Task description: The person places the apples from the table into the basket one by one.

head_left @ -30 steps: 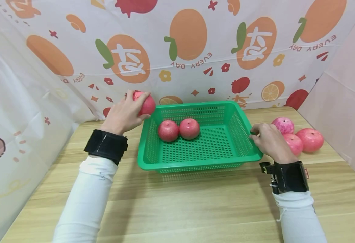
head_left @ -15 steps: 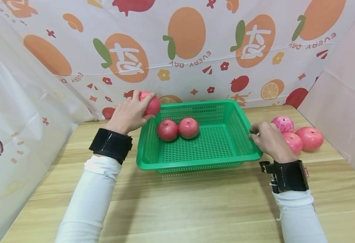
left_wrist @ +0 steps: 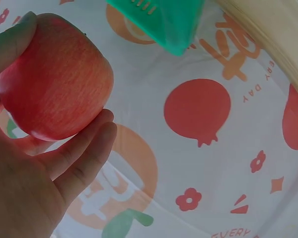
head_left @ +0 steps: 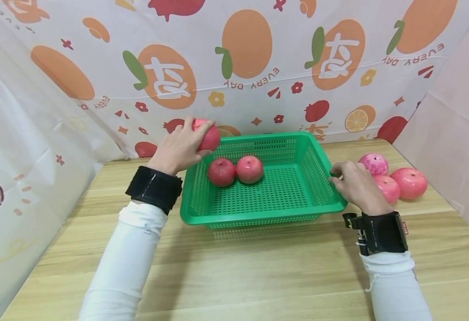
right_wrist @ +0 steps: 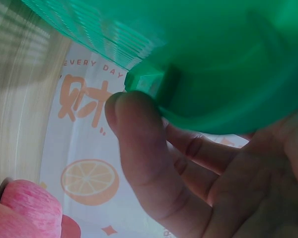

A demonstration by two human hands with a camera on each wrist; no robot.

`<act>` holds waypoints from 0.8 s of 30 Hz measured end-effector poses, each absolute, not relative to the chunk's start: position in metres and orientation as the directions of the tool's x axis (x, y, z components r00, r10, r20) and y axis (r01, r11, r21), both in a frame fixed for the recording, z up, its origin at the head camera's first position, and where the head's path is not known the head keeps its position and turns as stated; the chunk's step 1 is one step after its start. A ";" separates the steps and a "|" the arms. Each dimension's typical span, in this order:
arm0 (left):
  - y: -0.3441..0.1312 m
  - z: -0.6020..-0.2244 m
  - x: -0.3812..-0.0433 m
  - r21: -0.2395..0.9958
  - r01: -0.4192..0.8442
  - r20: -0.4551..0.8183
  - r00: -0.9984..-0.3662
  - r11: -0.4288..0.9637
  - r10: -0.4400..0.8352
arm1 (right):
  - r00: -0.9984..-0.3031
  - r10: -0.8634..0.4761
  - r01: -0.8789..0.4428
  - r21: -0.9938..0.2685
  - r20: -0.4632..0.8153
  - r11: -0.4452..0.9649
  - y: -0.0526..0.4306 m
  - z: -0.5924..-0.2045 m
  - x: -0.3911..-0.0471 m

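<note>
My left hand holds a red apple above the left back corner of a green plastic basket, thumb on one side and fingers round the other. Inside the basket, two red apples, a darker one and a brighter one, sit side by side toward the left. At the basket's right side, my right hand grips the rim; in the right wrist view the thumb presses under the green edge with the fingers curled on the other side.
Three more apples, a mottled pink one, a pink one and a red one, lie on the wooden table right of the basket. A fruit-print cloth hangs behind, and pale cloth sides flank the table.
My left hand has moved to the right with its apple, from left of the basket to over its back left corner. The right hand stays on the rim.
</note>
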State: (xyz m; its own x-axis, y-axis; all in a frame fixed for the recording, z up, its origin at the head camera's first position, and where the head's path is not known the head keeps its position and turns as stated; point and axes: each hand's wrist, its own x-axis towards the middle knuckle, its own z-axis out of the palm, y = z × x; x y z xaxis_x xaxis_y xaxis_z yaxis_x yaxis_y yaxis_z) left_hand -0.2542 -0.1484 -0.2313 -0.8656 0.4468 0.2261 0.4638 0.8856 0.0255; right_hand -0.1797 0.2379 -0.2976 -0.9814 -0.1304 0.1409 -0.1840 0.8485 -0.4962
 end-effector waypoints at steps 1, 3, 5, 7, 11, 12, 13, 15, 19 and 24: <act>-0.147 -0.231 -0.255 0.025 0.469 0.228 -0.863 0.883 0.452 | -0.981 -0.131 -0.185 -0.496 0.142 0.849 0.238 -0.298 -0.180; -0.143 -0.230 -0.255 0.020 0.476 0.231 -0.858 0.879 0.459 | -0.981 -0.131 -0.186 -0.495 0.144 0.849 0.239 -0.297 -0.179; -0.140 -0.229 -0.256 0.014 0.483 0.232 -0.853 0.876 0.467 | -0.981 -0.130 -0.184 -0.493 0.143 0.850 0.239 -0.297 -0.179; -0.137 -0.229 -0.257 0.011 0.485 0.228 -0.853 0.874 0.470 | -0.982 -0.126 -0.178 -0.495 0.137 0.850 0.240 -0.297 -0.179; -0.132 -0.229 -0.257 0.004 0.484 0.217 -0.855 0.875 0.472 | -0.984 -0.127 -0.175 -0.499 0.129 0.849 0.239 -0.296 -0.180; -0.131 -0.228 -0.257 0.004 0.486 0.214 -0.854 0.874 0.474 | -0.983 -0.128 -0.176 -0.499 0.130 0.848 0.239 -0.296 -0.180; -0.130 -0.228 -0.258 0.002 0.489 0.214 -0.853 0.873 0.477 | -0.983 -0.129 -0.178 -0.498 0.132 0.849 0.239 -0.296 -0.180; -0.128 -0.228 -0.258 -0.001 0.495 0.214 -0.849 0.869 0.483 | -0.982 -0.130 -0.180 -0.496 0.135 0.849 0.239 -0.296 -0.180; -0.124 -0.227 -0.260 -0.001 0.505 0.217 -0.842 0.863 0.494 | -0.982 -0.130 -0.183 -0.494 0.140 0.850 0.239 -0.296 -0.180; -0.120 -0.228 -0.260 0.015 0.506 0.220 -0.843 0.863 0.491 | -0.983 -0.126 -0.176 -0.497 0.133 0.850 0.240 -0.296 -0.180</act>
State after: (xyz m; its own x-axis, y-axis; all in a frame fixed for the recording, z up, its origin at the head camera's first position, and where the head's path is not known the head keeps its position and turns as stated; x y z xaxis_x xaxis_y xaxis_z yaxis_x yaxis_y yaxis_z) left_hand -0.2603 -0.1197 -0.2276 -0.8433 0.4906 0.2197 0.5056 0.8626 0.0147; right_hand -0.1799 0.2396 -0.2962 -0.9831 -0.1261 0.1328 -0.1761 0.8498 -0.4968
